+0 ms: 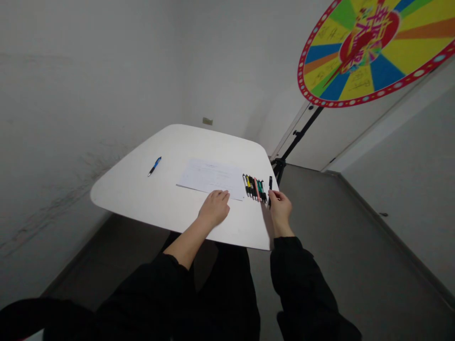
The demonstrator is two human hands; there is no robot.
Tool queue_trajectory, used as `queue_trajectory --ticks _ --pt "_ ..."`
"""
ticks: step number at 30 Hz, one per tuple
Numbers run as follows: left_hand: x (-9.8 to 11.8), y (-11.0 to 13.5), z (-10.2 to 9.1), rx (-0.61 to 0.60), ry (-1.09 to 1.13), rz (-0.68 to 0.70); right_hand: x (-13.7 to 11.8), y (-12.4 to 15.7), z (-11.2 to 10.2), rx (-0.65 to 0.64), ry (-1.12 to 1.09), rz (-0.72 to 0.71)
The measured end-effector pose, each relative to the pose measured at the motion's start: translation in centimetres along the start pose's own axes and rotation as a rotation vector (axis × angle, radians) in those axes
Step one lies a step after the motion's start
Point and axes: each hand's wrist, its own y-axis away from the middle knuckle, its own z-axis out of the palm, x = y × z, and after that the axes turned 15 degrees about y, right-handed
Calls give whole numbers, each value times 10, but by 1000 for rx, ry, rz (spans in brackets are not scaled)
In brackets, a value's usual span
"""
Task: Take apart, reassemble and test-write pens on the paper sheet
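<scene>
My right hand (pixel 280 207) pinches a black pen (pixel 270 183) at the right edge of the table. The pen points away from me, just right of a row of several pens (pixel 254 188) in yellow, black, pink, green and white. My left hand (pixel 214 208) lies palm down on the table, its fingertips over the near edge of a printed paper sheet (pixel 211 174). Nothing shows in that hand. Far to the left, a blue and black pen (pixel 154 166) lies slanted by itself.
The white table (pixel 142 196) has rounded corners and stands near a scuffed wall (pixel 53 142). Behind its right side rises a colourful prize wheel (pixel 369 52) on a black tripod stand (pixel 300 135). Grey floor (pixel 337 227) lies to the right.
</scene>
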Motion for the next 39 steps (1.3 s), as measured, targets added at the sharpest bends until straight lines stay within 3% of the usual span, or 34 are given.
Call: queue_trajectory --ticks 5,12,31,39 --pt "0 0 -1 -4 9 1 12 -29 3 -85 146 45" --pt "3 1 -4 4 0 -4 8 -53 14 -144 292 29" --pt "1 2 -2 28 10 3 15 -59 18 -184 404 -14" --pt "1 2 -2 31 4 9 19 -57 18 -150 319 -25"
